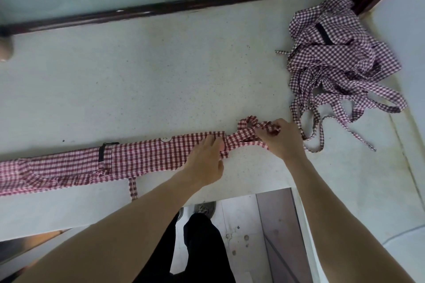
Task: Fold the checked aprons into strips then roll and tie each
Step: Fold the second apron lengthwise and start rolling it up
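A red-and-white checked apron (96, 163) lies folded into a long strip along the near edge of the pale counter (149, 76), running off the left side. My left hand (207, 161) presses flat on the strip's right end. Just to its right, my right hand (279, 138) pinches the bunched neck straps (248, 125) at that end. A short tie (133, 187) hangs from the strip over the counter's front edge. A pile of unfolded checked aprons (333, 53) with loose ties lies at the back right.
A dark wooden rail (161, 10) and a glass pane run along the counter's back edge. Loose ties from the pile (322, 122) trail close to my right hand. Below the counter I see tiled floor, dark trousers and shoes (204, 209).
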The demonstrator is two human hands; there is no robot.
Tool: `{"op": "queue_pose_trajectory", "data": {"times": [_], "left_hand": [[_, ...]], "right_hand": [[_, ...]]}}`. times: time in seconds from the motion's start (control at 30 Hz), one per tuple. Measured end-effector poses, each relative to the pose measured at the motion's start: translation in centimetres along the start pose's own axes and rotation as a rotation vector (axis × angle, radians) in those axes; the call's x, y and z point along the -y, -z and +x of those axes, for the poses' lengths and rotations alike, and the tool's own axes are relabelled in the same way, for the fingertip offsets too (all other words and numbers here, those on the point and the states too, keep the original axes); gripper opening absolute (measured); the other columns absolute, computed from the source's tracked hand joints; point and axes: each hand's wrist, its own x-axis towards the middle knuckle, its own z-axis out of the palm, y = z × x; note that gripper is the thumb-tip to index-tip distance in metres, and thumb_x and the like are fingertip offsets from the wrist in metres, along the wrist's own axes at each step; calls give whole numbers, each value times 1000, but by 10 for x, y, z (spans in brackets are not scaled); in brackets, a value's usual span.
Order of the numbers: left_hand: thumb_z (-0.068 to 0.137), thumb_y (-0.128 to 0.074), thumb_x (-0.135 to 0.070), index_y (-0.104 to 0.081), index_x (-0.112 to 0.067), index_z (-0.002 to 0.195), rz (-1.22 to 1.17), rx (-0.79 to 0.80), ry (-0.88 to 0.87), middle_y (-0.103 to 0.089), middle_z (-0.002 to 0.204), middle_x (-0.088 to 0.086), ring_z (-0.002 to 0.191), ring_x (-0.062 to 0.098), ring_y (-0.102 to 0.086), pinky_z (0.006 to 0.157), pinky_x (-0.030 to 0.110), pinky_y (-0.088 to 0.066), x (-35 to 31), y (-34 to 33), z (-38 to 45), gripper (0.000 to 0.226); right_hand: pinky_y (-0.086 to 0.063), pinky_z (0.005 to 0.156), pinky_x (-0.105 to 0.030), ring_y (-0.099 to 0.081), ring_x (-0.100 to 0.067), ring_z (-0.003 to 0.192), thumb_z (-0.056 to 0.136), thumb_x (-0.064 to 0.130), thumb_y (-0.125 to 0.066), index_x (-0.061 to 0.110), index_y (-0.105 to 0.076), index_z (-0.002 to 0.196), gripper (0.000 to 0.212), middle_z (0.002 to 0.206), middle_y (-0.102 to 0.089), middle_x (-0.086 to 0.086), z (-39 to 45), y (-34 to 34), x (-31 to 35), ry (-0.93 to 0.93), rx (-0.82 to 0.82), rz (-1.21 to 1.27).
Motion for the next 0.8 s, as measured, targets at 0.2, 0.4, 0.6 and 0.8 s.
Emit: {"op": "queue_pose_trajectory", "data": {"times": [0.2,0.4,0.6,0.8], "left_hand": [[82,-69,-29,-44,-21,108,-349,112,106,-47,108,-4,99,18,-50,87,34,-46,4,12,7,38],[63,-88,-39,-39,-31,124,-811,-33,126,-53,101,-5,85,9,-55,74,26,-52,15,20,-7,79],[85,-70,-22,-55,-22,117,-579,-136,4,-58,111,-8,106,-3,-54,92,19,-46,8,23,-22,35],[91,-68,-23,-68,-10,103,-1138,-247,310,-74,93,2,84,13,-72,79,31,-59,19,35,-24,19]], "right_hand": [[-46,63,-17,-60,-10,72,78,22,-81,13,-61,83,23,80,-64,-2,-24,19,26,264,-184,269],[-51,72,-15,-60,-7,82,80,16,-80,12,-68,94,18,95,-59,0,-69,10,86,617,-147,242],[-49,96,-22,-57,-4,105,81,17,-78,18,-64,120,42,113,-61,5,-98,-21,123,743,108,235],[-45,106,-33,-52,-11,123,78,-1,-63,16,-52,132,57,129,-54,0,-98,-23,99,393,-269,525]]}}
